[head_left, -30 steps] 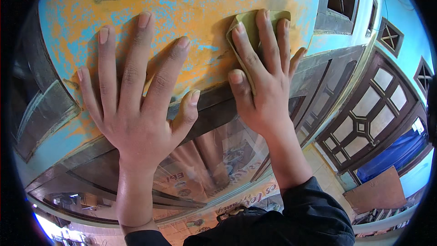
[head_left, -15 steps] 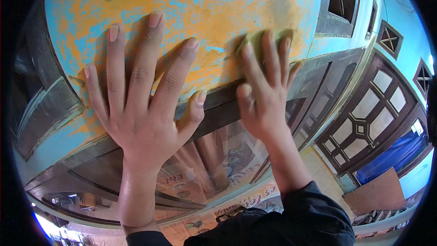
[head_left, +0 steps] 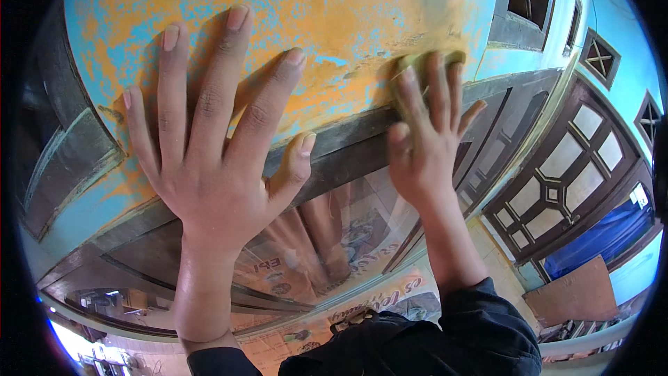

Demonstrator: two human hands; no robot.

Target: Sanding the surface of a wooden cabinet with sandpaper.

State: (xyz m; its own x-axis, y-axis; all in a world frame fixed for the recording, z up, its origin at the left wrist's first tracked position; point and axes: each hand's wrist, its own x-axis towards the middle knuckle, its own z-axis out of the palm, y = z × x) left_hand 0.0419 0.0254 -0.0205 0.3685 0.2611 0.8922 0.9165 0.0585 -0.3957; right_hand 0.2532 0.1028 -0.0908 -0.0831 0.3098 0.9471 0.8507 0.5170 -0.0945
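Note:
My left hand (head_left: 216, 139) lies with fingers spread on the wall panel (head_left: 348, 14), which has patchy orange and light-blue paint. Nothing is held in that hand. To its right, my right hand (head_left: 431, 125) presses a yellow-green piece of sandpaper (head_left: 420, 67) against the panel near its lower right edge. The fingers cover much of the sheet, and its edges show around the fingertips. Slight motion blur softens this hand.
Below the panel runs a dark wooden frame (head_left: 348, 129) with glass panes. Dark carved trim (head_left: 69, 174) borders the left side. At the right are a brown door (head_left: 557, 181) with pale panes, a blue cloth (head_left: 598, 237) and a brown board (head_left: 574, 292).
My right hand and the sandpaper have slid to the right along the panel. My left hand stays spread on the wall, shifted slightly up and left in view.

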